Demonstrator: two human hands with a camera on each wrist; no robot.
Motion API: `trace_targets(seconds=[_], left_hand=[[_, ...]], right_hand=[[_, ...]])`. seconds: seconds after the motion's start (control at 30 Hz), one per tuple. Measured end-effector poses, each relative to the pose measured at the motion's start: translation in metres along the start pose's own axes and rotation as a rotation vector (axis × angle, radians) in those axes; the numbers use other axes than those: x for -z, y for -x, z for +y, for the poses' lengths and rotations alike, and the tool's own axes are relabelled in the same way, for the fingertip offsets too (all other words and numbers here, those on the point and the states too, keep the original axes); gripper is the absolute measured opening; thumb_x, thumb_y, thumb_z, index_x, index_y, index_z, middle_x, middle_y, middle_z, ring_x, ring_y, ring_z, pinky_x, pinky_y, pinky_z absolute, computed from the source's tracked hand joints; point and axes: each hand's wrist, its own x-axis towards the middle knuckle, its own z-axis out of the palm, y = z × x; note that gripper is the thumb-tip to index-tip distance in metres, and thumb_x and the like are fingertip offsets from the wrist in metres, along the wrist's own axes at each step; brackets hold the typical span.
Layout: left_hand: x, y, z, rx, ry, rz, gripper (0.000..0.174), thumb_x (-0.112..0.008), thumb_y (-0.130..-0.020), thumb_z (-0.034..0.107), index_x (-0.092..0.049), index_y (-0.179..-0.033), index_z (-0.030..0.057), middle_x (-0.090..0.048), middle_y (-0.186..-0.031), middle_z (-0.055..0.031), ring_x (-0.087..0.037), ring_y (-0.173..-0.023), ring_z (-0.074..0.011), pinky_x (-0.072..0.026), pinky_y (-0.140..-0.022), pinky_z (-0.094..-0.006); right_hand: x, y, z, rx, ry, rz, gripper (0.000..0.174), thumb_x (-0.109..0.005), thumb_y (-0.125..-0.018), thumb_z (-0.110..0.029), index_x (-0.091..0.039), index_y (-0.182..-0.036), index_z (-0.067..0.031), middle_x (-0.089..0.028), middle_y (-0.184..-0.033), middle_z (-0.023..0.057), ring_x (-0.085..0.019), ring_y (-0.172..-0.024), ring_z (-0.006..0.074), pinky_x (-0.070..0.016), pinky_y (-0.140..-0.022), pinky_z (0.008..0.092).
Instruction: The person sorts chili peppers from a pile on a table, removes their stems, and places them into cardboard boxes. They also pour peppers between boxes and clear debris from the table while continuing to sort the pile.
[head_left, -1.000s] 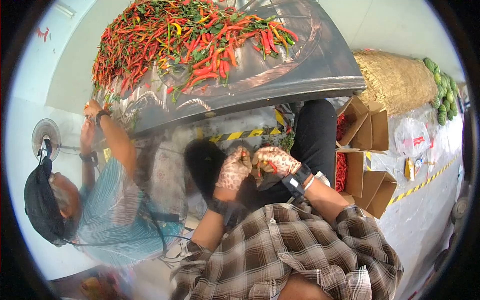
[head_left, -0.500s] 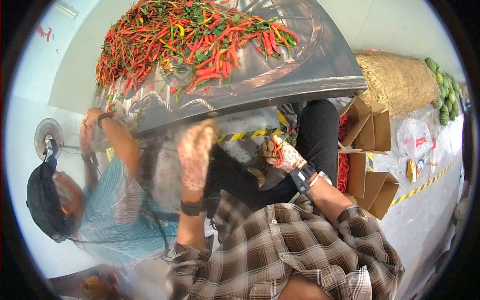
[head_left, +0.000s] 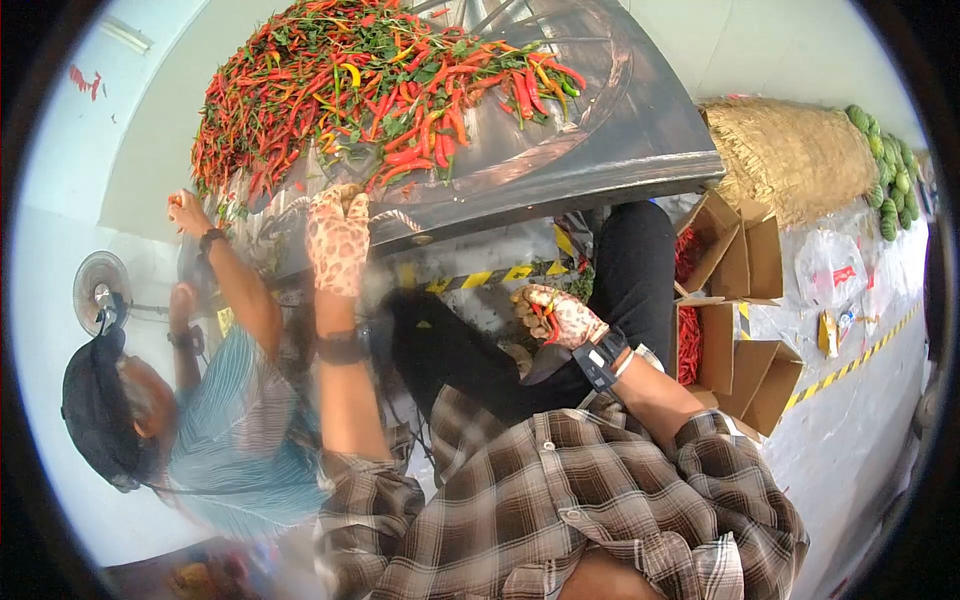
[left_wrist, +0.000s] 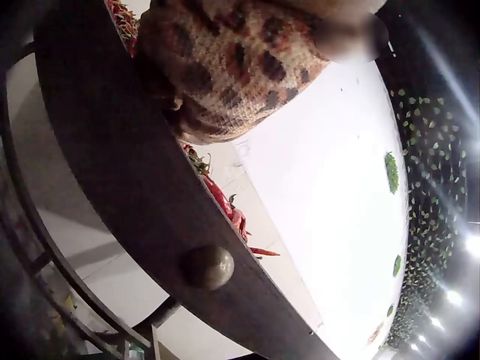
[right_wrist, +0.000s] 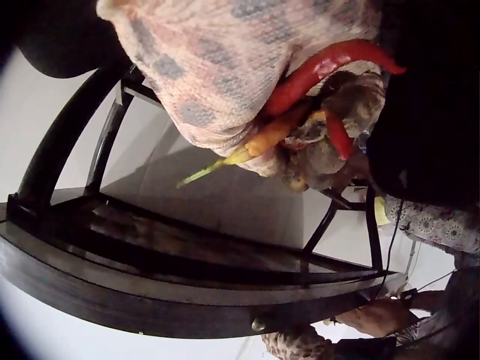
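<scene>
My left hand [head_left: 338, 245], in a spotted glove, has its fingertips at the near edge of the dark table [head_left: 630, 150], just below the heap of chillies [head_left: 290, 120]. From the left wrist view the back of the glove [left_wrist: 232, 67] shows, while the fingers are hidden; I cannot tell if they hold anything. Over my lap, my right hand [head_left: 568, 320] grips a few chillies [right_wrist: 322, 71], red and orange, one with its green stem poking out under the palm. The fingertips of that glove look dark and stained.
To my right stand open cardboard boxes [head_left: 715, 345] with red chillies [head_left: 689, 345] inside. Beyond them are a straw-coloured roll [head_left: 790, 155], watermelons [head_left: 888, 180] and a plastic bag [head_left: 830, 270]. At my left, another person [head_left: 230, 420] reaches to the table, near a fan [head_left: 100, 285].
My left hand has left the right hand over my lap and moved up and left to the table edge. The right hand has stayed over the lap with its chillies.
</scene>
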Motion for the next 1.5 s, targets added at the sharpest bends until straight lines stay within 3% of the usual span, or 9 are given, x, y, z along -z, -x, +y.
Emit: trace_targets(seconds=[0.27, 0.37, 0.47, 0.67, 0.77, 0.87, 1.0, 1.13, 1.5], left_hand=[[0.001, 0.014, 0.000, -0.016, 0.207, 0.150, 0.020, -0.055, -0.089, 0.013, -0.060, -0.103, -0.0008, -0.062, -0.100, -0.0163, -0.058, -0.095, -0.0278, -0.0441, -0.087, -0.0366], [0.003, 0.020, -0.005, -0.092, 0.225, 0.253, 0.020, -0.054, -0.091, 0.013, -0.059, -0.104, -0.0011, -0.062, -0.092, -0.0123, -0.059, -0.081, -0.0214, -0.0470, -0.075, -0.0326], [0.003, 0.025, 0.016, 0.255, 0.615, 0.128, 0.021, -0.055, -0.092, 0.014, -0.056, -0.108, 0.0011, -0.058, -0.077, -0.0038, -0.046, -0.049, -0.0083, -0.0366, -0.046, -0.0237], [0.015, 0.015, 0.020, 0.418, 0.689, 0.005, 0.017, -0.050, -0.095, 0.017, -0.054, -0.104, 0.0035, -0.055, -0.074, -0.0019, -0.045, -0.048, -0.0066, -0.0366, -0.043, -0.0223], [0.005, 0.021, 0.025, 0.391, 0.885, 0.080, 0.018, -0.049, -0.095, 0.020, -0.052, -0.102, 0.0038, -0.051, -0.058, -0.0005, -0.042, -0.039, -0.0073, -0.0294, -0.032, -0.0209], [0.008, 0.030, 0.018, 0.393, 0.877, 0.058, 0.021, -0.053, -0.094, 0.020, -0.051, -0.106, 0.0034, -0.059, -0.071, -0.0055, -0.046, -0.042, -0.0083, -0.0322, -0.033, -0.0210], [0.007, 0.050, 0.015, 0.383, 1.020, 0.046, 0.024, -0.060, -0.090, 0.016, -0.053, -0.108, 0.0024, -0.064, -0.083, -0.0114, -0.050, -0.047, -0.0089, -0.0369, -0.039, -0.0211], [0.006, 0.086, 0.015, 0.396, 1.028, 0.019, 0.025, -0.059, -0.090, 0.014, -0.056, -0.111, 0.0000, -0.064, -0.084, -0.0111, -0.052, -0.049, -0.0090, -0.0395, -0.042, -0.0203], [-0.047, 0.181, 0.005, 0.795, 0.966, -0.471, 0.020, -0.057, -0.092, 0.018, -0.061, -0.101, 0.0013, -0.062, -0.077, -0.0039, -0.053, -0.052, -0.0067, -0.0413, -0.043, -0.0201]], right_hand=[[0.002, -0.002, 0.002, 0.020, 0.058, 0.098, 0.033, -0.056, -0.093, -0.023, -0.054, -0.117, 0.0002, -0.055, -0.081, 0.0008, -0.050, -0.061, 0.0097, -0.0382, -0.048, 0.0228], [-0.002, -0.002, 0.001, 0.018, 0.066, 0.046, 0.034, -0.056, -0.093, -0.023, -0.054, -0.117, 0.0007, -0.054, -0.077, 0.0001, -0.049, -0.058, 0.0095, -0.0380, -0.047, 0.0227], [-0.007, -0.001, 0.001, 0.014, 0.145, 0.118, 0.035, -0.057, -0.092, -0.023, -0.054, -0.118, 0.0010, -0.053, -0.072, -0.0017, -0.047, -0.054, 0.0090, -0.0371, -0.046, 0.0229], [0.000, 0.000, 0.002, -0.008, 0.043, 0.076, 0.035, -0.053, -0.094, -0.021, -0.052, -0.121, 0.0012, -0.056, -0.076, -0.0016, -0.053, -0.058, 0.0091, -0.0404, -0.047, 0.0226], [-0.008, 0.000, 0.007, 0.064, 0.063, 0.301, 0.028, -0.046, -0.096, -0.017, -0.052, -0.116, 0.0019, -0.055, -0.075, 0.0025, -0.048, -0.053, 0.0103, -0.0349, -0.044, 0.0222], [0.002, -0.001, 0.001, 0.043, 0.212, 0.037, 0.031, -0.048, -0.094, -0.008, -0.051, -0.123, 0.0026, -0.059, -0.084, 0.0009, -0.056, -0.067, 0.0107, -0.0448, -0.054, 0.0228], [-0.014, 0.002, 0.002, 0.048, 0.116, 0.267, 0.032, -0.055, -0.093, -0.019, -0.053, -0.117, 0.0017, -0.055, -0.076, 0.0001, -0.051, -0.059, 0.0092, -0.0401, -0.049, 0.0231], [0.010, -0.001, 0.003, -0.026, 0.095, 0.054, 0.034, -0.055, -0.093, -0.018, -0.052, -0.120, 0.0023, -0.058, -0.083, 0.0013, -0.053, -0.063, 0.0105, -0.0414, -0.052, 0.0242], [-0.003, 0.002, 0.003, -0.007, 0.092, 0.175, 0.034, -0.052, -0.094, -0.018, -0.052, -0.120, 0.0029, -0.053, -0.076, -0.0025, -0.047, -0.056, 0.0071, -0.0346, -0.045, 0.0220]])
